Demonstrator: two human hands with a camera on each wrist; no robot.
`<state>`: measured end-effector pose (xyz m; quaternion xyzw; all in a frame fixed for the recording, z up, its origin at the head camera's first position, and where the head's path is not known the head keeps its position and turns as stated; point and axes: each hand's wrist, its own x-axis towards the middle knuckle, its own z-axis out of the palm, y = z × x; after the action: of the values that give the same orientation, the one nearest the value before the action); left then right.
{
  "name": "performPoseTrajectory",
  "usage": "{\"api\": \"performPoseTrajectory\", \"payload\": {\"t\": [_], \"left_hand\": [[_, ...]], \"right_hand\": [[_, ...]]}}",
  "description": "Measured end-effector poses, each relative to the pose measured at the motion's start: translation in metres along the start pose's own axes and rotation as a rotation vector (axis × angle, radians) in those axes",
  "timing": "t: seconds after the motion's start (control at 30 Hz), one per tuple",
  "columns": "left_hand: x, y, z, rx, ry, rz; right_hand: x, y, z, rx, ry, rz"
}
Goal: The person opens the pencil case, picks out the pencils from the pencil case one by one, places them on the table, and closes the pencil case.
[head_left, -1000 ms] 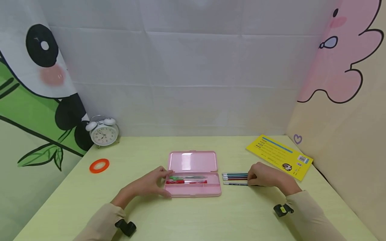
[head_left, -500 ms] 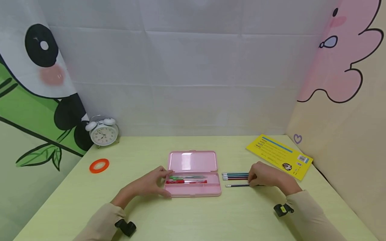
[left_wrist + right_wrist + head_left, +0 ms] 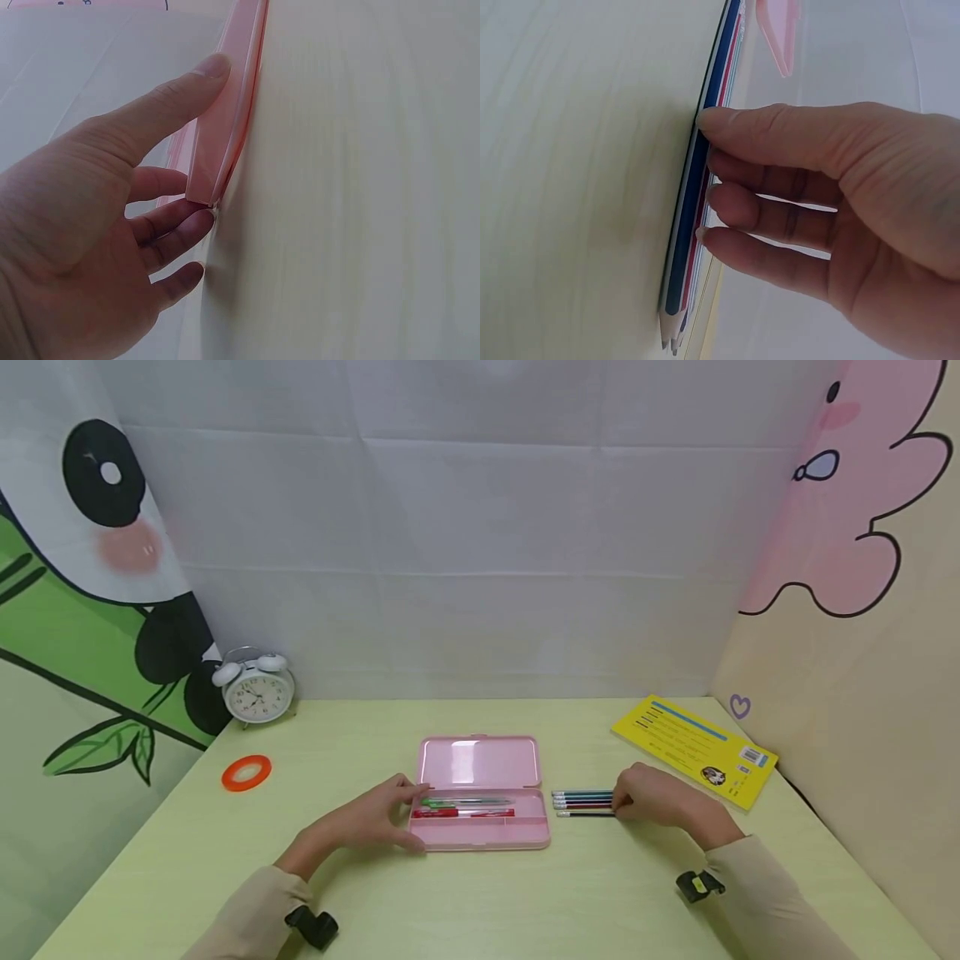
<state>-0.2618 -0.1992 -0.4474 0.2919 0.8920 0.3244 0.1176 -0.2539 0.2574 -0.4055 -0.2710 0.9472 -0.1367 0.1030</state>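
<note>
An open pink pencil case (image 3: pixel 487 836) lies on the table, its lid raised at the back. Inside are a red pen (image 3: pixel 437 813) and a clear pen with green parts (image 3: pixel 439 802). My left hand (image 3: pixel 375 817) holds the case's left end, thumb along the front side and fingers at the corner in the left wrist view. To the right of the case lie several striped pencils (image 3: pixel 581 795) side by side, erasers toward the case. My right hand (image 3: pixel 658 795) pinches the nearest pencil, dark blue and white (image 3: pixel 681 251), close against the row; its fingers hide the pencils' right parts in the head view.
A yellow booklet (image 3: pixel 675 735) lies behind the right hand. At the left stand a white twin-bell alarm clock (image 3: pixel 258 696) and, flat on the table, an orange ring (image 3: pixel 232 778). Pale curtain walls with cartoon figures enclose the table (image 3: pixel 465 910).
The nearest pencil first slid slightly right, then moved left and back toward the other pencils with my right hand. My left hand and the pencil case have stayed in place.
</note>
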Motion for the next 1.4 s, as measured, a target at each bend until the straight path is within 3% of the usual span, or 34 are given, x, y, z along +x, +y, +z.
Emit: {"api": "performPoseTrajectory", "payload": {"t": [0.6,1.4], "left_hand": [[-0.0003,0.0002,-0.0001,0.004,0.004,0.001],[-0.0010,0.0008,0.0006,0.013,0.005,-0.005]], "right_hand": [[0.0065,-0.0017,0.0064,-0.066,0.033,0.052],[0.0053,-0.0004,0.0073,-0.085,0.042,0.023]]}}
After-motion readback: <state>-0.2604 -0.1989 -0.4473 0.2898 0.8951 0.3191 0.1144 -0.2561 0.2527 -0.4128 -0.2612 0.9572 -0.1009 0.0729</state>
